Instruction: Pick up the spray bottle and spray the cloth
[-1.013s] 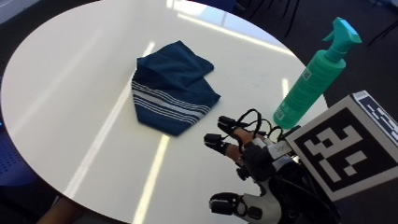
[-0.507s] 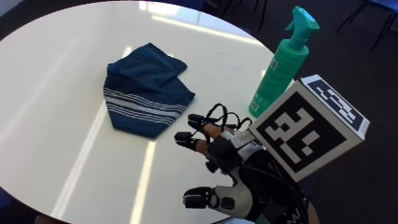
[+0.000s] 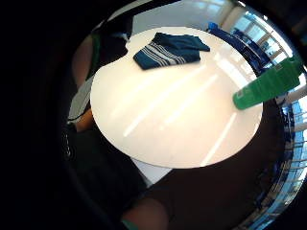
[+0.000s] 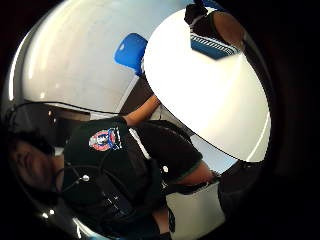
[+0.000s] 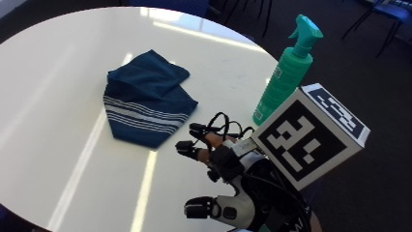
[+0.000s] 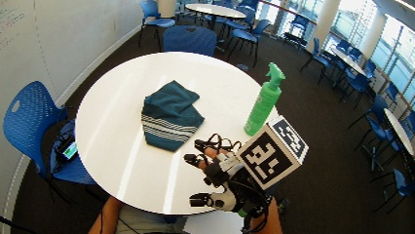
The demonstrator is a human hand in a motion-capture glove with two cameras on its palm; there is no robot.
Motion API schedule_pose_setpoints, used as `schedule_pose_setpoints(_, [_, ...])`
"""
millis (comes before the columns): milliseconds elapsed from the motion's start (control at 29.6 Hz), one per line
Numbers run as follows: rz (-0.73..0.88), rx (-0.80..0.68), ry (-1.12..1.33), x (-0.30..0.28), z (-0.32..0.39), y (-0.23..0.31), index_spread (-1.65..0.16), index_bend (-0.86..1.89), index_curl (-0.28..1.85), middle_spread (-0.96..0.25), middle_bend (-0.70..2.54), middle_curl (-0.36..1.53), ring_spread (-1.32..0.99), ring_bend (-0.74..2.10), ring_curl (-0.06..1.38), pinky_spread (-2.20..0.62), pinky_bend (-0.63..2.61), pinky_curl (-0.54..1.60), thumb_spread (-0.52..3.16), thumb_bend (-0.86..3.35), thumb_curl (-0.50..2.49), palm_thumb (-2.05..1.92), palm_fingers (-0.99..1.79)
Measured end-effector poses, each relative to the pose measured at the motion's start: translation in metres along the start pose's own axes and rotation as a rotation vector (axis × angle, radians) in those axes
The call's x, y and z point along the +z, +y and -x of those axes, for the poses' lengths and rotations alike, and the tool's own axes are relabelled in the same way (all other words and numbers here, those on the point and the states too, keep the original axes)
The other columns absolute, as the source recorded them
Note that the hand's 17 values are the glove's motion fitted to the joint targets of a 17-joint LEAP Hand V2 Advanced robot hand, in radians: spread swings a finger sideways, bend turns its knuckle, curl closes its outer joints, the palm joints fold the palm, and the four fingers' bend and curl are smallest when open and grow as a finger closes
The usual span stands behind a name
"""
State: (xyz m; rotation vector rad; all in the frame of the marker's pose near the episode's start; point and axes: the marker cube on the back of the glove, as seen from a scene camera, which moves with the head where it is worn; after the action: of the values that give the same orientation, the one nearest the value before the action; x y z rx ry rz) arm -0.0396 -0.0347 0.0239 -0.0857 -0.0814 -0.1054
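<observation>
A green spray bottle (image 5: pixel 285 77) with a teal trigger head stands upright near the table's right edge. A dark blue cloth (image 5: pixel 145 99) with white stripes lies crumpled on the white round table (image 5: pixel 58 82), left of the bottle. My gloved right hand (image 5: pixel 215 152) hovers over the table's near edge, between cloth and bottle and nearer than both. Its fingers are spread and hold nothing. The wide outside view shows the bottle (image 6: pixel 264 100), the cloth (image 6: pixel 170 116) and the hand (image 6: pixel 213 157) the same way. The little finger side palm view looks down on the cloth (image 3: pixel 169 48) and the bottle (image 3: pixel 268 84).
Blue chairs (image 6: pixel 188 38) stand around the table, one (image 6: pixel 31 122) close at its left. The person's bare arm (image 6: pixel 110 217) is below the table's near edge. More tables and chairs stand further back in the room.
The whole outside view has shifted, so its camera has moved. The hand keeps about the same place relative to the bottle and the cloth, fingers still spread.
</observation>
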Motion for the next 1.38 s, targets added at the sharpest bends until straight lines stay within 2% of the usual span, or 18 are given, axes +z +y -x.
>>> schedule_pose_setpoints(304, [-0.051, -0.031, -0.007, -0.005, 0.001, -0.002, -0.44, 0.2, 0.36, -0.13, 0.15, 0.23, -0.08, 0.25, 0.27, 0.19, 0.27, 0.31, 1.08, -0.02, 0.24, 0.32, 0.57])
schedule_pose_setpoints(540, [-0.25, 0.029, 0.043, -0.027, -0.021, -0.01, -0.43, 0.19, 0.36, -0.14, 0.18, 0.25, -0.1, 0.29, 0.29, 0.18, 0.23, 0.31, 1.1, -0.01, 0.26, 0.35, 0.66])
schedule_pose_setpoints(743, [-0.546, 0.218, 0.046, -0.055, -0.065, -0.019, -0.4, 0.17, 0.36, -0.13, 0.22, 0.28, -0.13, 0.37, 0.32, 0.14, 0.16, 0.29, 1.15, 0.01, 0.28, 0.43, 0.85])
schedule_pose_setpoints(912, [-0.619, 0.323, -0.026, -0.056, -0.103, -0.027, -0.37, 0.15, 0.35, -0.12, 0.29, 0.33, -0.15, 0.41, 0.34, 0.09, 0.15, 0.27, 1.18, 0.07, 0.32, 0.57, 1.02])
schedule_pose_setpoints(1115, [-0.753, 0.621, -0.206, -0.065, -0.164, -0.032, -0.34, 0.16, 0.37, -0.11, 0.3, 0.36, -0.16, 0.42, 0.37, 0.05, 0.16, 0.28, 1.18, 0.07, 0.35, 0.65, 1.05])
schedule_pose_setpoints(1385, [-0.898, 0.853, -0.267, -0.077, -0.198, -0.022, -0.31, 0.15, 0.38, -0.11, 0.32, 0.39, -0.15, 0.39, 0.38, 0.01, 0.17, 0.28, 1.14, 0.05, 0.38, 0.72, 1.06])
